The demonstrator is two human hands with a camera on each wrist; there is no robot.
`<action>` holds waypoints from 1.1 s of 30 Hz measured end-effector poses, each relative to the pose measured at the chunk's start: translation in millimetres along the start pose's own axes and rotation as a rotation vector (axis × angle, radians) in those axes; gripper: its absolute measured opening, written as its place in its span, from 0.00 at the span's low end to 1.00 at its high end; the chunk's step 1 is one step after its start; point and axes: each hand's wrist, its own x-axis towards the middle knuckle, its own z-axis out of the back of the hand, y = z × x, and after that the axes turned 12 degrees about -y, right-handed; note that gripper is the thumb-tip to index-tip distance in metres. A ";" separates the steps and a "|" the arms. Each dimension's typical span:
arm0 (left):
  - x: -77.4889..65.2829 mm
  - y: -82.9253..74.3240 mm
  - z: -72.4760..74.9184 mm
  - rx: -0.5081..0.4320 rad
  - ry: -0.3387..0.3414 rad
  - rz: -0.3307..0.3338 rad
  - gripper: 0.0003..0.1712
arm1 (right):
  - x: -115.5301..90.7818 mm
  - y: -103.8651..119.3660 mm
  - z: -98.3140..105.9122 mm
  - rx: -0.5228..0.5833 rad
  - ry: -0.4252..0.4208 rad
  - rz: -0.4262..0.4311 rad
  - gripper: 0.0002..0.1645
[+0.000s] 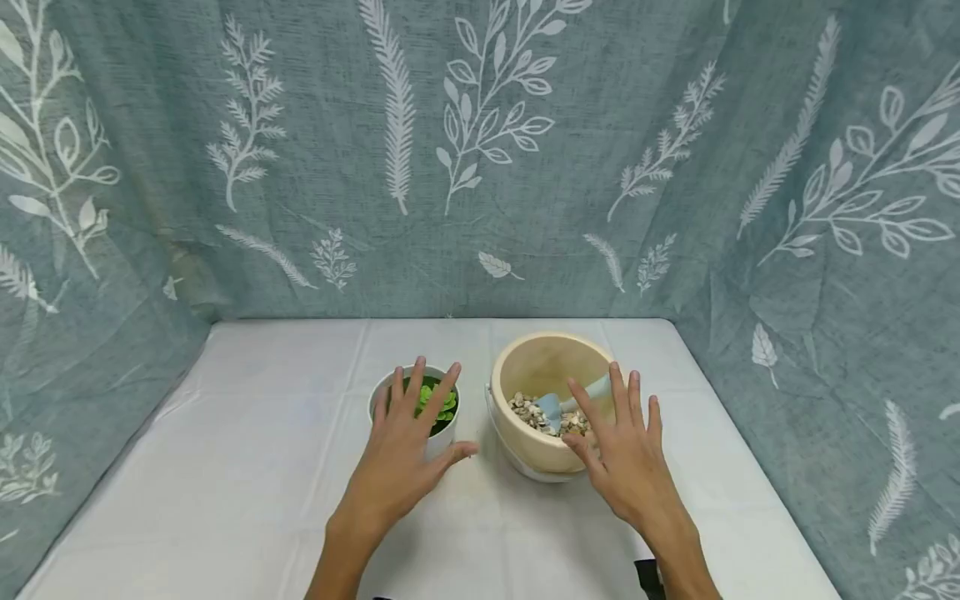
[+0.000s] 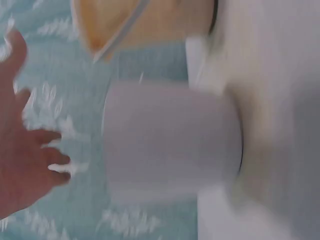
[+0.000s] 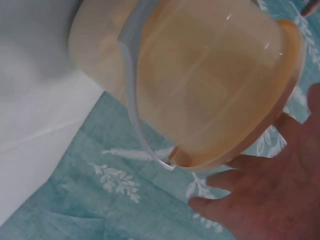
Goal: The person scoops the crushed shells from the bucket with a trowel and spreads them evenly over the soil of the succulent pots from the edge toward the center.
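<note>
My left hand (image 1: 397, 458) hovers with spread fingers over the near side of a white pot (image 1: 441, 444), partly hiding the green leafy plant (image 1: 447, 408) inside. In the left wrist view the pot (image 2: 170, 142) appears sideways, apart from the hand (image 2: 25, 150). My right hand (image 1: 633, 467), fingers also spread, is at the near right side of a cream bucket (image 1: 525, 446); whether it touches the rim cannot be told. Small pebbles or shells (image 1: 527, 410) lie inside the bucket, with a light blue shovel (image 1: 550, 407) on them. Neither hand holds anything.
The bucket's white handle (image 3: 131, 85) hangs down its outside. Pot and bucket stand side by side on a table with a white cloth (image 1: 247, 467). A grey-green curtain (image 1: 315, 167) with white leaf prints surrounds the table's back and sides.
</note>
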 end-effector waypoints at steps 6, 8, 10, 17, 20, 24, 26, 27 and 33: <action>15.3 -35.0 -34.0 -0.148 -0.103 -0.025 0.49 | 26.9 -10.6 0.0 -0.092 -0.180 0.170 0.25; 18.6 -42.7 -44.7 -0.182 -0.075 -0.010 0.51 | 38.2 -13.5 -0.2 -0.118 -0.169 0.215 0.22; 20.1 -47.7 -53.5 -0.194 -0.044 0.010 0.52 | 49.9 -15.6 -1.3 -0.139 -0.090 0.255 0.21; 15.9 -49.5 -67.3 -0.162 -0.060 0.027 0.51 | 81.5 -15.7 -14.4 -0.226 0.357 0.305 0.13; 14.7 -49.2 -70.0 -0.175 -0.070 0.012 0.51 | 86.8 -15.1 -18.9 -0.288 0.410 0.320 0.09; 13.1 -49.4 -71.9 -0.189 -0.077 0.003 0.51 | 86.3 -17.4 -21.9 -0.304 0.398 0.325 0.11; 13.1 -49.1 -72.3 -0.184 -0.087 0.000 0.51 | 85.3 -19.1 -22.4 -0.263 0.372 0.306 0.14; 13.4 -48.9 -72.2 -0.180 -0.093 0.000 0.51 | 85.0 -19.8 -22.4 -0.242 0.353 0.298 0.15; 15.1 -48.3 -71.6 -0.182 -0.096 0.006 0.51 | 83.6 -23.8 -19.5 -0.180 0.264 0.248 0.15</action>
